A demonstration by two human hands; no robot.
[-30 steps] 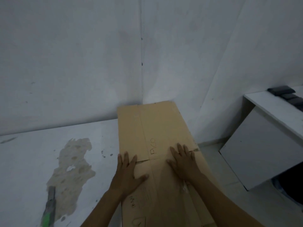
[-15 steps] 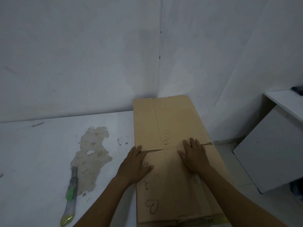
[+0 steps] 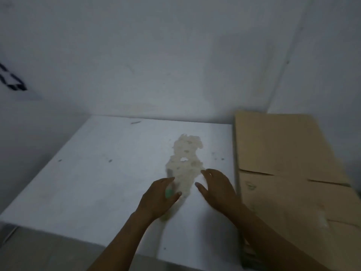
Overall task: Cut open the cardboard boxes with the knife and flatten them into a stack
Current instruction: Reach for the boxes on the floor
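Observation:
The flattened brown cardboard stack (image 3: 283,153) lies along the right side of the white table (image 3: 97,173), with slits and pen marks on its top sheet. The utility knife (image 3: 169,192), grey with a green slider, lies on the table at the lower left of a stain. My left hand (image 3: 158,198) is over the knife, fingers and thumb curled on either side of it, so only the green part and the grey tip show. My right hand (image 3: 216,188) hovers just left of the cardboard, fingers loose and holding nothing.
A rough beige stain (image 3: 185,159) marks the table's middle. White walls close in behind and to the left, and the left wall carries a dark mark (image 3: 11,81). The table's front edge drops to the floor at lower left.
Both hands have left the cardboard and moved left over the table. My left hand has reached the knife. My view has swung left, so the cardboard now sits at the right.

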